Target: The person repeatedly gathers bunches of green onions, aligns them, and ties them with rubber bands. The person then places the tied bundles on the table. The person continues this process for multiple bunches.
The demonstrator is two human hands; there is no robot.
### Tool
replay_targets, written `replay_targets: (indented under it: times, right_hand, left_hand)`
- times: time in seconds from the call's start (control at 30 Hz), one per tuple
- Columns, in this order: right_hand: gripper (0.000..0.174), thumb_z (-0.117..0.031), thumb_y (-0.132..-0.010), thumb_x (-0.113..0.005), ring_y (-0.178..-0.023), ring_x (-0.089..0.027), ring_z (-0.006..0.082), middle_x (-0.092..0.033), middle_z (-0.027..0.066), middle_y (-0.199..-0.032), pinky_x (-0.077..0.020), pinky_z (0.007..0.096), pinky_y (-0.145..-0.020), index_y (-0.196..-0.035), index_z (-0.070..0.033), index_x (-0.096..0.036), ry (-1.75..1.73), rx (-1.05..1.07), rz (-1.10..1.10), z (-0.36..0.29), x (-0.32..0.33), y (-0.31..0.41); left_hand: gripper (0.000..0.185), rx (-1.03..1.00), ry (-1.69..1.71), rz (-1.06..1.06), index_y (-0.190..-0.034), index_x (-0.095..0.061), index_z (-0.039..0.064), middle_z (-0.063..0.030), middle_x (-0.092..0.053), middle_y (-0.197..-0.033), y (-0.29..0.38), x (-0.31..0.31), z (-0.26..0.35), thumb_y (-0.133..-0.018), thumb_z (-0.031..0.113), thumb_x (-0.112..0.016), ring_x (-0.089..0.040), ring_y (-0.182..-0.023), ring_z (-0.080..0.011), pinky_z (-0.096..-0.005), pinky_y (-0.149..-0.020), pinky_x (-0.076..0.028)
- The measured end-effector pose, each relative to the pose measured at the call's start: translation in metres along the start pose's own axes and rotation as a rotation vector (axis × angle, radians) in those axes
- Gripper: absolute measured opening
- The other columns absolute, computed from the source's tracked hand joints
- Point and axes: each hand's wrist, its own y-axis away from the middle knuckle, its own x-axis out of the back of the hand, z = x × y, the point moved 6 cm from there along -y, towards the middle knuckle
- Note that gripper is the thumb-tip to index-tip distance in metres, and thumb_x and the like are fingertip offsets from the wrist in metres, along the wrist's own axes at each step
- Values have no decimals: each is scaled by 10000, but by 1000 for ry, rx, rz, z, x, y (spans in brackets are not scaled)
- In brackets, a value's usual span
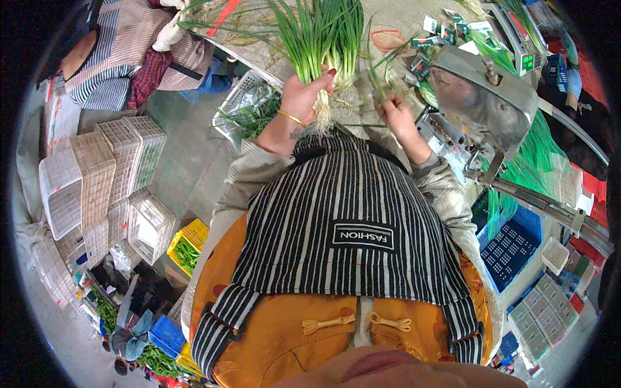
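Observation:
My left hand (304, 94) is wrapped around a bunch of scallions (302, 51), with its pale roots hanging below my palm and the green leaves pointing away from me. Just beyond and to its right, more scallions (348, 43) lie on the worktable (383, 12). My right hand (400, 116) is closed, its fingers pinching a thin green scallion stalk (377, 82) that looks blurred. Beside that hand stands a worn metal machine (480, 97) with a rounded housing. Small printed tags (447, 35) are scattered past it, next to an orange mesh piece (388, 40).
A white plastic basket (233, 104) with green trimmings is left of the table. A digital scale (526, 60), green netting (538, 145) and a blue crate (514, 247) are at right. Stacked crates (92, 174) stand left. A co-worker's gloved hand (169, 34) is at upper left.

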Motion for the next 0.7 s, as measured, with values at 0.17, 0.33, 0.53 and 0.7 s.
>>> replay_targets:
  times: [0.17,0.33,0.53,0.7]
  right_hand:
    - [159,-178,-887,-545,-652,-563,249,-589,116,-735,-442,348,-583,-906,-20,-549,302,390,-23,-66,-30,22]
    - [174,-182,-838,-571,-769,-578,436,-609,237,-815,-459,472,-652,-878,-14,-588,550,603,-206,-106,-57,54]
    - [97,-88,-781,-606,-730,-616,362,-625,184,-761,-479,411,-668,-847,-21,-630,692,469,-454,-105,-34,76]
    - [80,-84,-840,-612,-672,-605,169,-603,97,-691,-463,298,-619,-877,-14,-599,416,362,-126,-104,-15,59]
  left_hand:
    - [187,193,-63,-28,-935,-608,7,-54,-627,-841,9,-18,-34,-779,8,-709,-584,-662,-145,-272,-582,-472]
    - [187,140,20,14,-948,-618,12,-50,-642,-866,9,-15,-37,-781,-9,-699,-608,-751,-153,-278,-667,-485]
    - [198,71,222,80,-1014,-592,10,-85,-645,-943,0,0,-10,-828,20,-661,-636,-858,-217,-331,-751,-528]
    - [201,134,252,87,-999,-583,7,-96,-634,-928,3,-1,-8,-823,37,-676,-643,-831,-225,-344,-744,-545]
